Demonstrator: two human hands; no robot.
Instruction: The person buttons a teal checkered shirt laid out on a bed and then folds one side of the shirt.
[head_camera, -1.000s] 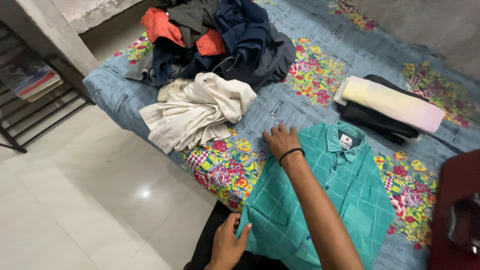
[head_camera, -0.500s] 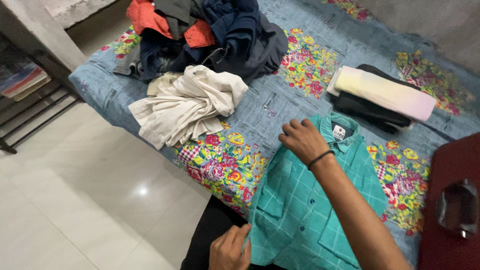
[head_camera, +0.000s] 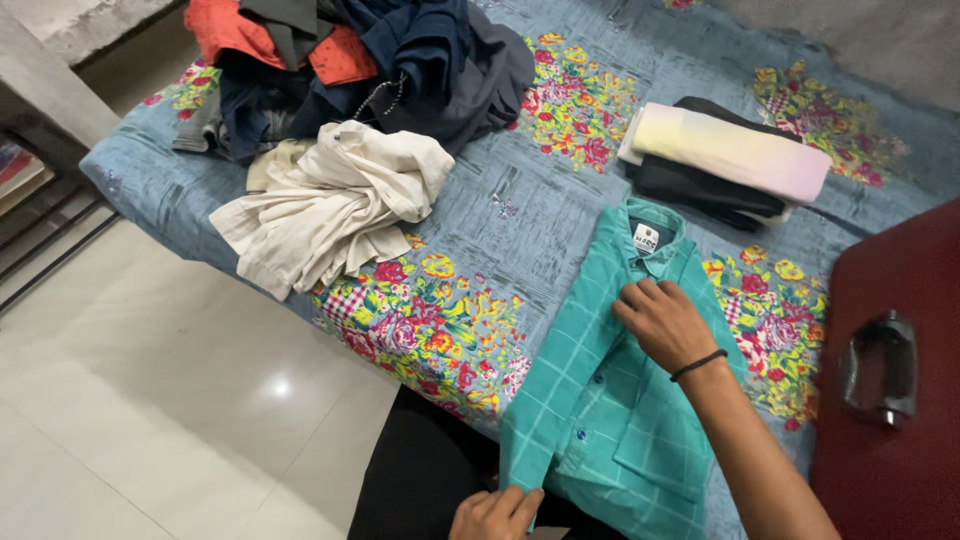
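A teal checked shirt (head_camera: 610, 420) lies face up on the bed, collar toward the wall, its left side folded in over the front. My right hand (head_camera: 662, 322), a black band on its wrist, rests on the chest of the shirt with fingers curled on the folded fabric. Down at the frame's lower edge, my left hand (head_camera: 492, 515) pinches the shirt's bottom corner where it hangs off the bed. The rest of that hand is cut off by the frame.
The bed wears a blue floral sheet (head_camera: 530, 215). A crumpled cream garment (head_camera: 330, 200) and a heap of dark and red clothes (head_camera: 400, 60) lie at the far left. Folded clothes (head_camera: 725, 155) are stacked beyond the collar. A maroon case with a handle (head_camera: 890, 380) sits at right.
My right hand carried the shirt's left side inward from the outer shoulder to the chest, folding it over. My left hand moved right along the hem. The view shifted left.
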